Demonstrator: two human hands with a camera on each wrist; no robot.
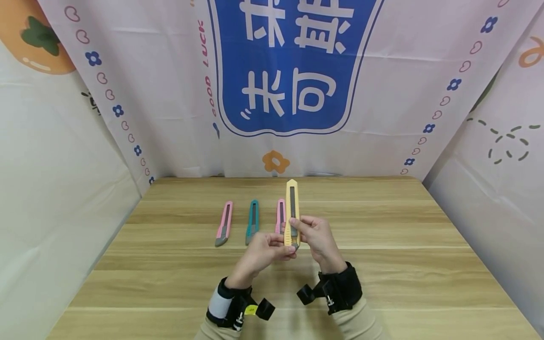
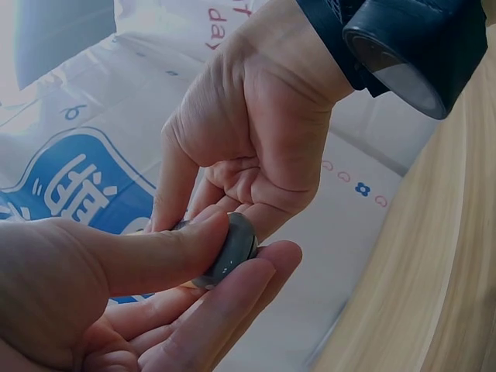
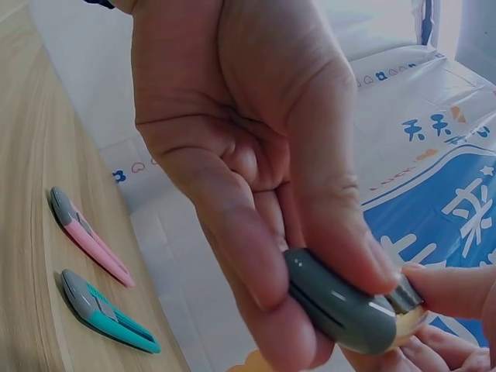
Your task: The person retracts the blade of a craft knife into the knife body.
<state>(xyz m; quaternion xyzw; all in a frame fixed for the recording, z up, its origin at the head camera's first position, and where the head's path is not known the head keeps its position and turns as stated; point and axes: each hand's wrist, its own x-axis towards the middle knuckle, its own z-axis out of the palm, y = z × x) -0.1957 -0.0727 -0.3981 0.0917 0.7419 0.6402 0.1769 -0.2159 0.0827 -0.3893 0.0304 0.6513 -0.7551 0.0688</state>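
A yellow utility knife point(image 1: 292, 203) is held up over the table, its pointed end away from me and its grey end cap point(image 3: 341, 302) towards me. My left hand point(image 1: 262, 253) pinches that grey end between thumb and fingers, clearest in the left wrist view. Higher on the body, my right hand point(image 1: 321, 240) grips the knife, its thumb on the front face near the slider. In the right wrist view, right-hand fingers point(image 3: 457, 294) show at the right edge. No bare blade can be made out.
To the left on the wooden table point(image 1: 170, 269) lie a pink utility knife point(image 1: 225, 222) and a teal one point(image 1: 252, 217). Another pink utility knife point(image 1: 280, 210) lies behind the hands, partly hidden. Printed cloth point(image 1: 178, 118) hangs at the table's back edge.
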